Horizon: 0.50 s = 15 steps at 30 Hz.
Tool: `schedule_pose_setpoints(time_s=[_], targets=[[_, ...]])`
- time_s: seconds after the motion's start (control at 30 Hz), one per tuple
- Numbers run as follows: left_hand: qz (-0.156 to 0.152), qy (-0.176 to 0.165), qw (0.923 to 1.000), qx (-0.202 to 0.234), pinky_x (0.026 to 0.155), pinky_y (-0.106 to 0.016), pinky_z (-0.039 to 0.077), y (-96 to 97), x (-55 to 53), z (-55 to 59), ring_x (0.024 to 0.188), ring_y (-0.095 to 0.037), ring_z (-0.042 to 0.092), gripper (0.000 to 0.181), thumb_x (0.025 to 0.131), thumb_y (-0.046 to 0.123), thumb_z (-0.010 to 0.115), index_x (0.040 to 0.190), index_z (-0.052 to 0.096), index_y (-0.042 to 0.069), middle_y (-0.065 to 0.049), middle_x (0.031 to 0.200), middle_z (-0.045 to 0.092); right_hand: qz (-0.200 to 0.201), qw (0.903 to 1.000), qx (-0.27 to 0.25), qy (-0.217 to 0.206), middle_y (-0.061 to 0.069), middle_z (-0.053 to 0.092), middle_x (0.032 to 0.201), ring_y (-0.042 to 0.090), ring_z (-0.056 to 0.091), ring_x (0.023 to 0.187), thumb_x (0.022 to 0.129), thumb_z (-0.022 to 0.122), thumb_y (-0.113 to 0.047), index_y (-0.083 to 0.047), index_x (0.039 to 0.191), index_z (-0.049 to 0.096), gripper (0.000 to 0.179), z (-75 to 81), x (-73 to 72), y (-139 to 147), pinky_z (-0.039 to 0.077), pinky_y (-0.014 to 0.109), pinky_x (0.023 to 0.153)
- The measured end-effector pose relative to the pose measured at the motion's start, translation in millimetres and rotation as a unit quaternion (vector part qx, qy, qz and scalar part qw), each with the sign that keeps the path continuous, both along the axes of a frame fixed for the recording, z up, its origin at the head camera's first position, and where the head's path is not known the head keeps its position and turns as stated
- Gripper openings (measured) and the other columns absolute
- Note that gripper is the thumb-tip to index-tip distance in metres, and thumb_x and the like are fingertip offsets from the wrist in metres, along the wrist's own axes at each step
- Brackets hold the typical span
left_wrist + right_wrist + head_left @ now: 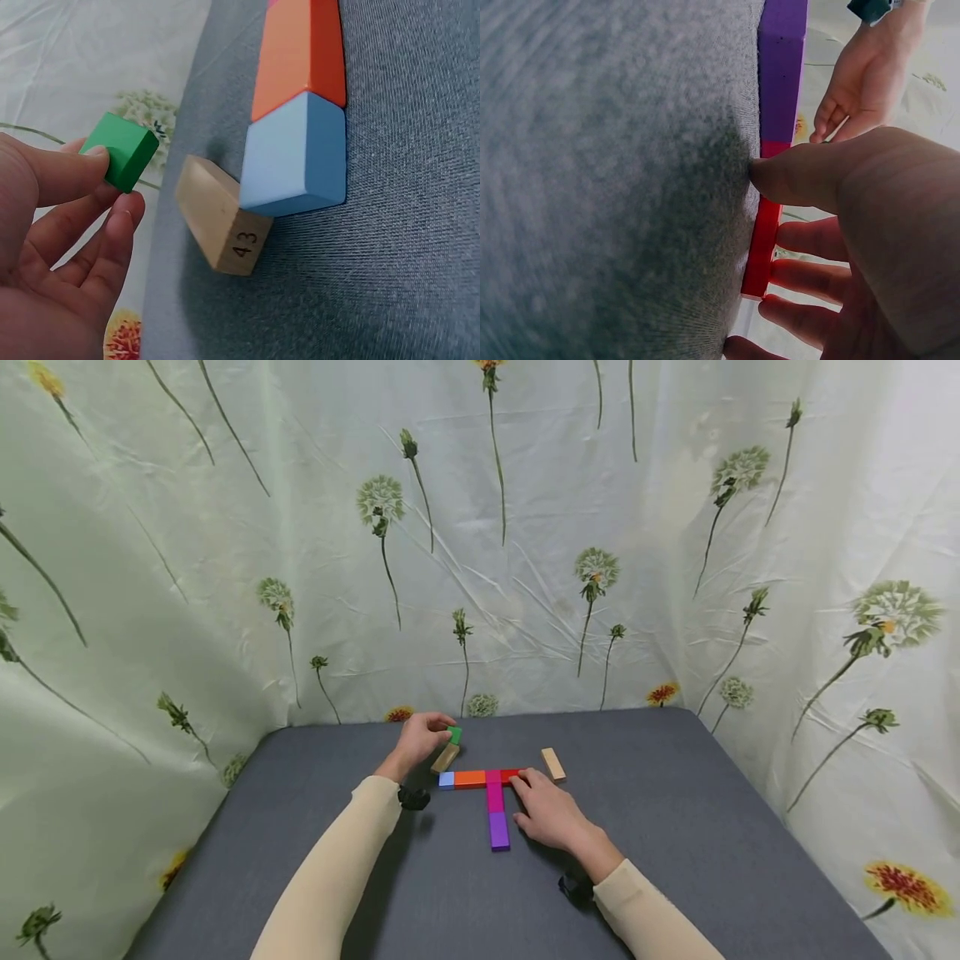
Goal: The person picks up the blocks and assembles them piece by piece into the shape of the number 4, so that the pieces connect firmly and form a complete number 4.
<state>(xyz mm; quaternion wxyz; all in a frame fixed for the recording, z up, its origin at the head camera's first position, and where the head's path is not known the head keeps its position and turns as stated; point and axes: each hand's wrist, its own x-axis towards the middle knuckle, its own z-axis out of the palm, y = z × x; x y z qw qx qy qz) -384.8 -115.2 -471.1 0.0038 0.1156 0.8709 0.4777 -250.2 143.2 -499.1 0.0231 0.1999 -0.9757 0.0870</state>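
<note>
My left hand (417,742) pinches a small green block (124,150) between thumb and fingertips, raised above the table behind the row. Below it lies a bare wooden block (214,214) marked 43, close against a light blue block (289,157). From there the row runs right through an orange block (470,779) to a magenta block (495,797) and a red block (761,244). A purple block (498,832) continues the magenta stem toward me, making a T. Fingertips of my right hand (551,814) touch the red block; its thumb lies apart from them near the stem.
A second bare wooden block (553,764) lies beyond my right hand. Grey cloth covers the table (637,827). A flowered curtain (525,610) hangs along the back and both sides.
</note>
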Motion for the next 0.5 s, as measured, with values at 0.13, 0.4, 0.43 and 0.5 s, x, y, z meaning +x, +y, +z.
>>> schedule_pose_setpoints(time_s=[0.13,0.4,0.43,0.5], targets=[[0.012,0.004,0.9999,-0.004,0.085,-0.042,0.055,0.5,-5.5,-4.8,0.103,-0.027,0.066,0.018,0.094,0.005,0.070,0.110,0.076,0.009,-0.008,0.108,0.073,0.000,1.0000,0.002,0.000,0.015,0.046,0.147,0.029,0.046,0.135,0.094,0.070,-0.034,-0.006,0.148,0.049,0.065,0.2,-0.6,-1.1,0.047,0.048,0.101],[0.025,-0.006,0.9996,-0.009,0.083,-0.042,0.055,1.3,-14.7,-11.0,0.102,-0.027,0.066,0.018,0.093,0.005,0.071,0.110,0.077,0.009,-0.009,0.108,0.073,0.000,1.0000,0.003,0.004,0.014,0.048,0.146,0.028,0.047,0.134,0.094,0.071,-0.034,-0.006,0.148,0.050,0.064,-0.3,-0.7,-1.3,0.048,0.048,0.099],[0.024,-0.008,0.9996,-0.010,0.083,-0.042,0.055,1.9,-15.2,-10.9,0.102,-0.028,0.066,0.018,0.093,0.005,0.071,0.110,0.076,0.008,-0.010,0.108,0.072,0.000,1.0000,0.002,0.004,0.014,0.048,0.146,0.028,0.047,0.133,0.094,0.071,-0.034,-0.006,0.148,0.050,0.064,-0.5,-0.7,-1.1,0.048,0.048,0.099],[0.022,-0.011,0.9996,-0.013,0.084,-0.042,0.055,2.9,-15.8,-10.6,0.102,-0.028,0.066,0.019,0.094,0.005,0.070,0.112,0.076,0.007,-0.011,0.109,0.072,-0.001,1.0000,0.001,0.005,0.014,0.048,0.145,0.028,0.047,0.133,0.094,0.071,-0.034,-0.006,0.148,0.050,0.064,-0.8,-0.2,-1.1,0.049,0.048,0.098]])
